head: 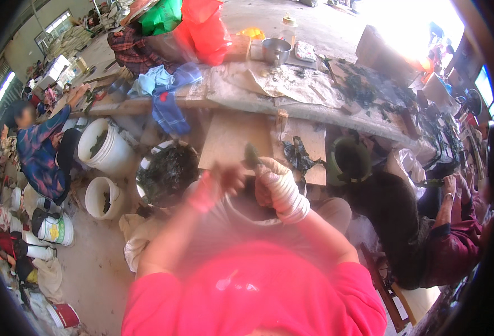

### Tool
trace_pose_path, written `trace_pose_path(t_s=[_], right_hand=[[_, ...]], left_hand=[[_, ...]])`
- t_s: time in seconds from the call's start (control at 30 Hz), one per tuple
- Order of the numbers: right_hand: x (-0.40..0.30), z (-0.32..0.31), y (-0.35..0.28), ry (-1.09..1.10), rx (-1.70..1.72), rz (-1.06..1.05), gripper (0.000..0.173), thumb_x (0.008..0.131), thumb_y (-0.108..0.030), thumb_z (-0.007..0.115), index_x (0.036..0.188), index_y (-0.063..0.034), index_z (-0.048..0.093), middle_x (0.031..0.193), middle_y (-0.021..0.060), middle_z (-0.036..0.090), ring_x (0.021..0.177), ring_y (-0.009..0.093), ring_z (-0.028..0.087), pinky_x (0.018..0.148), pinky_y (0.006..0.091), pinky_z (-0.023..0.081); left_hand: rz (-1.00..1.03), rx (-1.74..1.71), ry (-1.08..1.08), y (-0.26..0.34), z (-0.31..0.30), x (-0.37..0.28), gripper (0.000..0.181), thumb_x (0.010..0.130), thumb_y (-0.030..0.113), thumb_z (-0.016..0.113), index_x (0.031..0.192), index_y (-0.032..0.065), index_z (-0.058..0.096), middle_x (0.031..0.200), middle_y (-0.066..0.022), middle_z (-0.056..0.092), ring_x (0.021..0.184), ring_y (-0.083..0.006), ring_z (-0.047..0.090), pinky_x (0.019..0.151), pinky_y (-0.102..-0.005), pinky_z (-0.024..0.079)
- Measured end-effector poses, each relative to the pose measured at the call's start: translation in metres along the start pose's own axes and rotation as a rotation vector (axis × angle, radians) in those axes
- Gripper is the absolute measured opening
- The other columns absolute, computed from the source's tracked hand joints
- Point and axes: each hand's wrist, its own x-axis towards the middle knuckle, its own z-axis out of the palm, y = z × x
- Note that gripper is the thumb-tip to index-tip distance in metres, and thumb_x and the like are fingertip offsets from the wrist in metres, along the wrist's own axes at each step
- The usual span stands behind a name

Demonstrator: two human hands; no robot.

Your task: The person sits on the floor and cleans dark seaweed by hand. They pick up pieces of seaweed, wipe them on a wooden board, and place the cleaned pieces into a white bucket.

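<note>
My right hand is wrapped in pale cloth over the palm and wrist. Its closed fingers hold a small dark green leafy piece that sticks up past the thumb. Close by on the left, my left hand is blurred, so I cannot tell how its fingers stand. In front of both hands lies a wooden board. A crumpled dark leafy strip hangs over a second board to the right. On the left, a white tub holds a heap of wet dark leafy material.
A long worktable runs across, bearing a metal bowl, a blue cloth and a red bag. White buckets stand left, a green bucket right. Co-workers sit at left and right.
</note>
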Motion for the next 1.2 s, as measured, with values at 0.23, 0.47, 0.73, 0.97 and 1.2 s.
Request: trace_pose_path(t_s=[0.23, 0.47, 0.73, 0.97, 1.2], right_hand=[[-0.011, 0.008, 0.003, 0.040, -0.113, -0.019, 0.028, 0.084, -0.026, 0.067, 0.101, -0.0040, 0.062, 0.073, 0.0009, 0.060, 0.056, 0.008, 0.051, 0.055, 0.0226, 0.043], [-0.008, -0.027, 0.039, -0.202, -0.154, 0.380, 0.019, 0.084, -0.009, 0.056, 0.103, -0.0048, 0.060, 0.091, 0.0042, 0.062, 0.076, 0.012, 0.058, 0.065, 0.0249, 0.049], [0.030, -0.056, -0.030, -0.411, -0.368, 0.041, 0.027, 0.083, 0.001, 0.057, 0.110, -0.0006, 0.060, 0.106, 0.0093, 0.063, 0.094, 0.015, 0.061, 0.082, 0.0266, 0.049], [0.008, -0.040, -0.025, -0.327, -0.900, -0.382, 0.012, 0.081, -0.003, 0.060, 0.087, -0.0072, 0.069, 0.093, 0.0068, 0.063, 0.081, 0.019, 0.059, 0.069, 0.0274, 0.046], [-0.026, -0.006, -0.035, -0.149, -0.735, -0.175, 0.016, 0.083, -0.002, 0.058, 0.096, -0.0067, 0.066, 0.088, 0.0074, 0.062, 0.079, 0.018, 0.059, 0.068, 0.0276, 0.046]], left_hand=[[0.138, 0.054, -0.159, 0.004, 0.049, -0.005, 0.060, 0.087, 0.051, 0.053, 0.122, 0.0020, 0.052, 0.105, -0.0068, 0.059, 0.087, -0.0189, 0.059, 0.077, -0.0331, 0.048], [0.146, -0.121, 0.198, 0.012, 0.038, 0.006, 0.017, 0.089, 0.020, 0.057, 0.095, 0.0053, 0.060, 0.087, -0.0056, 0.062, 0.075, -0.0150, 0.058, 0.067, -0.0265, 0.047], [0.117, 0.617, 0.027, 0.041, 0.070, -0.023, 0.015, 0.089, 0.012, 0.054, 0.095, 0.0014, 0.061, 0.078, -0.0091, 0.064, 0.057, -0.0175, 0.056, 0.050, -0.0279, 0.043], [0.778, 1.323, 0.067, 0.013, 0.064, -0.014, 0.030, 0.072, 0.000, 0.055, 0.101, 0.0009, 0.061, 0.087, -0.0233, 0.059, 0.077, -0.0413, 0.057, 0.064, -0.0426, 0.048], [0.657, 1.133, 0.026, -0.003, 0.058, -0.015, 0.040, 0.076, -0.002, 0.052, 0.116, 0.0053, 0.057, 0.105, -0.0184, 0.061, 0.097, -0.0344, 0.059, 0.082, -0.0364, 0.048]])
